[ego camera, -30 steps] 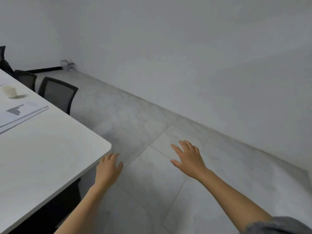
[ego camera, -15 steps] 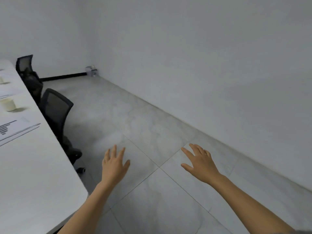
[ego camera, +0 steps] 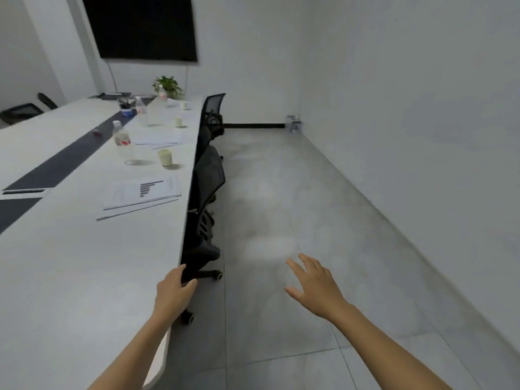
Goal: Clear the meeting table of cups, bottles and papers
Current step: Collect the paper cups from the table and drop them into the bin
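The long white meeting table (ego camera: 84, 277) runs away on my left. On it lie printed papers (ego camera: 142, 192), a pale cup (ego camera: 165, 158) and a clear water bottle (ego camera: 123, 144) behind them. Farther back stand more papers (ego camera: 157, 139), two more cups (ego camera: 177, 122) (ego camera: 184, 105) and another bottle (ego camera: 141, 112). My left hand (ego camera: 173, 294) hovers at the table's right edge, fingers relaxed, holding nothing. My right hand (ego camera: 313, 285) is spread open over the floor, empty.
Black mesh office chairs (ego camera: 208, 175) are tucked along the table's right side. A dark screen (ego camera: 140, 26) hangs on the far wall, with a potted plant (ego camera: 167, 85) below it. Grey tiled floor (ego camera: 295, 206) runs between the chairs and the right wall.
My view has swung left and up, so the table's length with cups, bottles and papers now shows. My left hand has come to the table edge; both hands stay empty.
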`<state>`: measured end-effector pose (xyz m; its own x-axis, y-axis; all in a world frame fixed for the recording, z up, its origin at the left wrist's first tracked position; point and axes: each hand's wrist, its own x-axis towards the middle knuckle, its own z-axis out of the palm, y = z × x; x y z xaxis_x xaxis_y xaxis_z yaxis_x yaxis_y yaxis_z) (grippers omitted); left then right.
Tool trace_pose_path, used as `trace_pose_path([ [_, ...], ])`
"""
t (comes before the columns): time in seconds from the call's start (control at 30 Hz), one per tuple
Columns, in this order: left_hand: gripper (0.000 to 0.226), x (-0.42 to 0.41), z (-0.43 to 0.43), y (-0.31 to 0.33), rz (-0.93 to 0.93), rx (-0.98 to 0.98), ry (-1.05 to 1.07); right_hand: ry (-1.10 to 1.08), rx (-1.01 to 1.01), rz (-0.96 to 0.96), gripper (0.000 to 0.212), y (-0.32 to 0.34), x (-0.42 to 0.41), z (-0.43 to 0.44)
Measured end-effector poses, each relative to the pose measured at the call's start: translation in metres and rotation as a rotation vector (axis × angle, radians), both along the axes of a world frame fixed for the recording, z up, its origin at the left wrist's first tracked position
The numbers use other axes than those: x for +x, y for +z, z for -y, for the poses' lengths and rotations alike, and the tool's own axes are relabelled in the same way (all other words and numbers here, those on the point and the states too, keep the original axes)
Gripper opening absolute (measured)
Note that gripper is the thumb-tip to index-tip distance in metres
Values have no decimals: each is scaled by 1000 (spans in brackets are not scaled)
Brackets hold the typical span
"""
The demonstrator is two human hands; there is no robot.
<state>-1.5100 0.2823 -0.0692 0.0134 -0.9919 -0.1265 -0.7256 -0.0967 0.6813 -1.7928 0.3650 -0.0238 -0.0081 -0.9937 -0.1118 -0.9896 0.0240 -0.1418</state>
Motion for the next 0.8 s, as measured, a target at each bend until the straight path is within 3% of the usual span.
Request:
trace_pose_path([
  [0.2,54,-1,91,-9,-63,-26,154,156,-5,-52,67,11,-25,119],
  [0.4,47,-40,183,-6,-175,-92,235,137,28,-53,61,15,-69,228],
  [0.8,47,-78,322,-11,-110,-147,361,303,101,34,61,-28,-96,422],
])
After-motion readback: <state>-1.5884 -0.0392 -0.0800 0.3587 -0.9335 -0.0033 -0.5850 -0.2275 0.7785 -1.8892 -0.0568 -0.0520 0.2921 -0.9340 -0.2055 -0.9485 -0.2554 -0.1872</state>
